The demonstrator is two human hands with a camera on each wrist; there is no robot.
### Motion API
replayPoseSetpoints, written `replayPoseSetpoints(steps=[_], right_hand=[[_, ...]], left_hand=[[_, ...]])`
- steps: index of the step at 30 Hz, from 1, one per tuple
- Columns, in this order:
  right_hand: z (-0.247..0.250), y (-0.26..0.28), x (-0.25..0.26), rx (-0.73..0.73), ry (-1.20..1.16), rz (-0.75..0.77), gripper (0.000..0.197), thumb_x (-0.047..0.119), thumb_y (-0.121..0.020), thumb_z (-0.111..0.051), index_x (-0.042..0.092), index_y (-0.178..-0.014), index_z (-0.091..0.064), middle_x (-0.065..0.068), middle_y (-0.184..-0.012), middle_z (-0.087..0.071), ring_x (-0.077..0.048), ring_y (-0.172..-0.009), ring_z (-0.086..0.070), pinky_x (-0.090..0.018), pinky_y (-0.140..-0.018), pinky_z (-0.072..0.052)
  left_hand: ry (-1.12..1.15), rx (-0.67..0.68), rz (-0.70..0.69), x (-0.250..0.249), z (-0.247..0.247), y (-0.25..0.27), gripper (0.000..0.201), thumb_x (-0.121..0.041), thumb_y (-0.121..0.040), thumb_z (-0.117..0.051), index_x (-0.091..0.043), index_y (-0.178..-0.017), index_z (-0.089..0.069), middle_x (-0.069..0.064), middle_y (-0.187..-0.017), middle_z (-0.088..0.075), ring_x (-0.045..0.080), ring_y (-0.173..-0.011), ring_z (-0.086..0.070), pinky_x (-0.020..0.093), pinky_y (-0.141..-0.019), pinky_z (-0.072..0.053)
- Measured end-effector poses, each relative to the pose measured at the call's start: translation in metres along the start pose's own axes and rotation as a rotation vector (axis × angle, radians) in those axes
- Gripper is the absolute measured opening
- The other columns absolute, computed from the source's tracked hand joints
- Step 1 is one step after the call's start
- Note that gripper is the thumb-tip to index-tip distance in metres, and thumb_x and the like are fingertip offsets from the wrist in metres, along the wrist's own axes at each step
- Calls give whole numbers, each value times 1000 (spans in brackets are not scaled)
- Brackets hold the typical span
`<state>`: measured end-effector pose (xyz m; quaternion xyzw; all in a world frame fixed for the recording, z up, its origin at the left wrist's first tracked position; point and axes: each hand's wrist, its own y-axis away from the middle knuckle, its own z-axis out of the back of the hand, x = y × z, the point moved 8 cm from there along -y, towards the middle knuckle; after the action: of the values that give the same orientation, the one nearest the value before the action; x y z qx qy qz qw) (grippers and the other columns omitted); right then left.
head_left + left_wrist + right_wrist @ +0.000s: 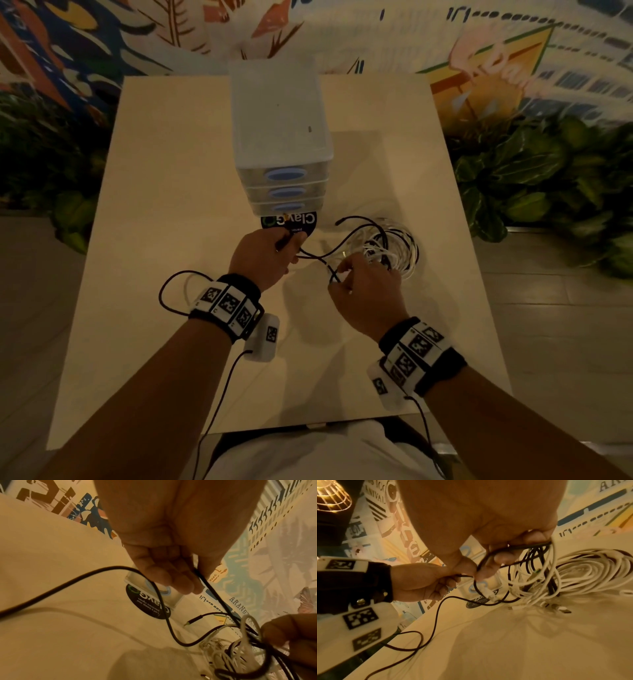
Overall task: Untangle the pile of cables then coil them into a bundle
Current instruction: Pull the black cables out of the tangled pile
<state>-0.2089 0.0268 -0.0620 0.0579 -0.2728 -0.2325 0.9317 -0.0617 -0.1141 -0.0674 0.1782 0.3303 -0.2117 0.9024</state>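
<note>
At table centre, left hand [263, 255] clenched round black cable [173, 631], pinched betw thumb and fingers. At 3 o'clock of it, right hand [364, 291] gripping black loop plus white strands, lifted off cable pile [388, 246]. Pile at 1 o'clock of right hand, mostly white coils w/ black strands threaded thru, resting on table [164, 171].

Around: translucent drawer unit [281, 137] w/ three blue oval handles at 12 o'clock of hands, standing on round black sticker [291, 224]; close behind left hand. Slack black cable looped at 9 o'clock of left wrist. Green foliage [534, 178] at 3 o'clock beyond table edge, painted mural behind.

Left wrist view only: gold-tipped jack plug [193, 621] lying free on table. Right wrist view only: white USB-type connectors [563, 609] at pile edge, wire-cage lamp [332, 497] lit at 10 o'clock.

Writing: sticker reads "Clay…", small print "Let's keep our … clean"; mural shows "ARAN…", rest cut off.
</note>
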Motion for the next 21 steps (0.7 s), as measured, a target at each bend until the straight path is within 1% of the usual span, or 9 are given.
replayPoseSetpoints(steps=[3, 5, 7, 10, 12, 15, 17, 19, 21], right_hand=[[10, -6, -5, -52, -57, -5, 25, 53, -90, -50, 30, -99, -51, 11, -60, -59, -12, -69, -59, -41, -92, -38], [17, -12, -9, -61, -68, 6, 26, 55, -94, -54, 29, -95, -51, 12, -61, -58, -10, -63, -59, -43, -93, -43], [21, -17, -12, -36, -90, -5, 29, 55, -94, -59, 27, -95, -52, 14, -65, -57, -11, -66, -58, -44, -90, -48], [26, -16, -15, 21, -158, -49, 33, 54, -91, -67, 24, -98, -55, 15, -69, -57, -11, -72, -60, -33, -76, -50], [29, -13, -16, 49, -234, -40, 31, 51, -90, -70, 26, -96, -53, 8, -65, -64, -8, -68, -65, -26, -66, -48], [30, -7, -16, 105, -285, 13, 28, 47, -88, -74, 31, -92, -51, 8, -67, -70, -2, -67, -65, -19, -61, -45], [29, -7, -19, 114, -219, 39, 27, 50, -86, -75, 31, -87, -56, 10, -72, -70, 0, -70, -64, -17, -62, -44], [26, -8, -22, 120, -130, 56, 24, 54, -85, -74, 31, -84, -67, 11, -70, -67, 1, -69, -62, -17, -63, -43], [21, -10, -22, 146, -91, 79, 23, 53, -88, -70, 30, -87, -76, 13, -66, -65, 1, -68, -60, -17, -65, -40]], left_hand=[[38, 30, 11, 1, -4, -1, 43, -52, -101, -47, -19, -82, -67, -10, -71, -71, 3, -51, -64, 13, -55, -44], [42, 50, -3, -1, -8, 0, 43, -52, -101, -46, -19, -83, -67, -10, -72, -71, 4, -51, -63, 18, -58, -46], [30, 58, -18, -3, -12, 0, 43, -52, -102, -45, -20, -83, -66, -10, -72, -70, 5, -51, -63, 22, -60, -49], [31, 39, -18, -3, -13, -1, 41, -49, -103, -44, -19, -84, -64, -8, -73, -70, 5, -51, -63, 20, -58, -46], [69, 19, 8, 0, -11, -1, 40, -47, -103, -44, -18, -87, -65, -7, -74, -70, 6, -51, -63, 12, -53, -42], [95, -6, 27, 3, -7, -3, 38, -47, -103, -45, -18, -87, -65, -6, -73, -70, 6, -50, -62, 9, -52, -43], [98, -17, 16, 2, -5, -3, 39, -48, -103, -46, -19, -82, -62, -5, -71, -69, 5, -50, -62, 10, -52, -43], [87, -8, -8, -1, -6, -3, 39, -49, -103, -45, -21, -78, -60, -6, -70, -68, 5, -51, -61, 11, -52, -43], [52, -6, -41, -4, -9, -2, 40, -50, -103, -43, -22, -78, -59, -6, -69, -68, 2, -53, -60, 17, -55, -44]])
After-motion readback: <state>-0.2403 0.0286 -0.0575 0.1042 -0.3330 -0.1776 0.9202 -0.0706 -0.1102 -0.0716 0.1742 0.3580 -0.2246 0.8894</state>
